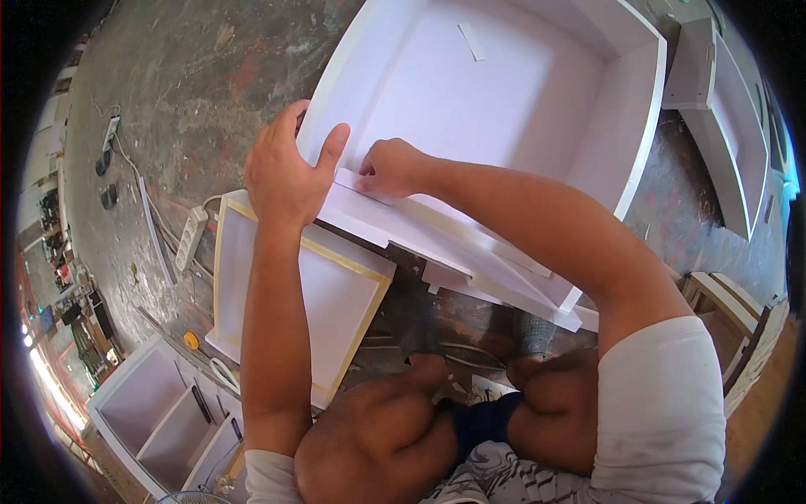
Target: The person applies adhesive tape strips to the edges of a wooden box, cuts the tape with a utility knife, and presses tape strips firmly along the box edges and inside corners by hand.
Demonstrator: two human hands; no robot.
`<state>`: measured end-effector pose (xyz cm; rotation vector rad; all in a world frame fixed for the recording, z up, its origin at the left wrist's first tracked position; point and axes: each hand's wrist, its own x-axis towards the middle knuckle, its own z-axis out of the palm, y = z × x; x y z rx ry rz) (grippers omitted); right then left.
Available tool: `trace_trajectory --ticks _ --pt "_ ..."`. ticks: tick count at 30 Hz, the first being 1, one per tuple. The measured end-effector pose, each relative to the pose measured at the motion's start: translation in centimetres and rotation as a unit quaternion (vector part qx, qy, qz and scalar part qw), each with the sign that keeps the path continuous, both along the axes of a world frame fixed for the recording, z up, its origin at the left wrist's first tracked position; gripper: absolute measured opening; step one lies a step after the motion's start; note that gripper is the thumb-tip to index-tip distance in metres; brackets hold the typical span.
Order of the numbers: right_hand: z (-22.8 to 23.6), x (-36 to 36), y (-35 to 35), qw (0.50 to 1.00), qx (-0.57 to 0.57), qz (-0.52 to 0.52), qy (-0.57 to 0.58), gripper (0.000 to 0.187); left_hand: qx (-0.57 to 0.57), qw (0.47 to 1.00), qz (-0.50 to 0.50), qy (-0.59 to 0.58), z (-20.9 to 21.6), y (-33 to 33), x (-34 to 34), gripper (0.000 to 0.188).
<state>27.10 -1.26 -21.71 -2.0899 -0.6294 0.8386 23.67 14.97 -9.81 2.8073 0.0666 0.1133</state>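
Note:
A large white open-fronted cabinet box (pixel 487 92) lies in front of me with its hollow side up. My left hand (pixel 290 172) rests against the outside of its near left corner, thumb raised and apart, fingertips partly hidden behind the side panel. Just inside that corner, my right hand (pixel 390 170) has its fingers curled and pinched on a thin white strip (pixel 359 186) along the near edge. A notched white panel (pixel 437 248) runs along this near side. My right forearm crosses over part of the box and hides some of its edge.
A white panel with yellow-taped edges (pixel 336 290) leans by my left forearm. A power strip (pixel 192 237) and cables lie on the floor left. A compartmented white cabinet (pixel 168 420) stands lower left, another white unit (pixel 730 126) far right. A small offcut (pixel 471 42) lies inside the box.

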Motion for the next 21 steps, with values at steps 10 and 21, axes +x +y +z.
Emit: trace_trajectory --ticks 10,21 --pt "2.6 1.1 -3.6 0.96 0.184 0.198 -0.071 0.036 -0.052 0.999 0.005 -0.006 -0.2 0.9 0.0 0.065" --pt "1.6 1.3 -2.6 0.994 0.057 0.086 0.039 0.023 -0.072 0.997 -0.005 -0.013 -0.7 0.7 -0.3 0.062"
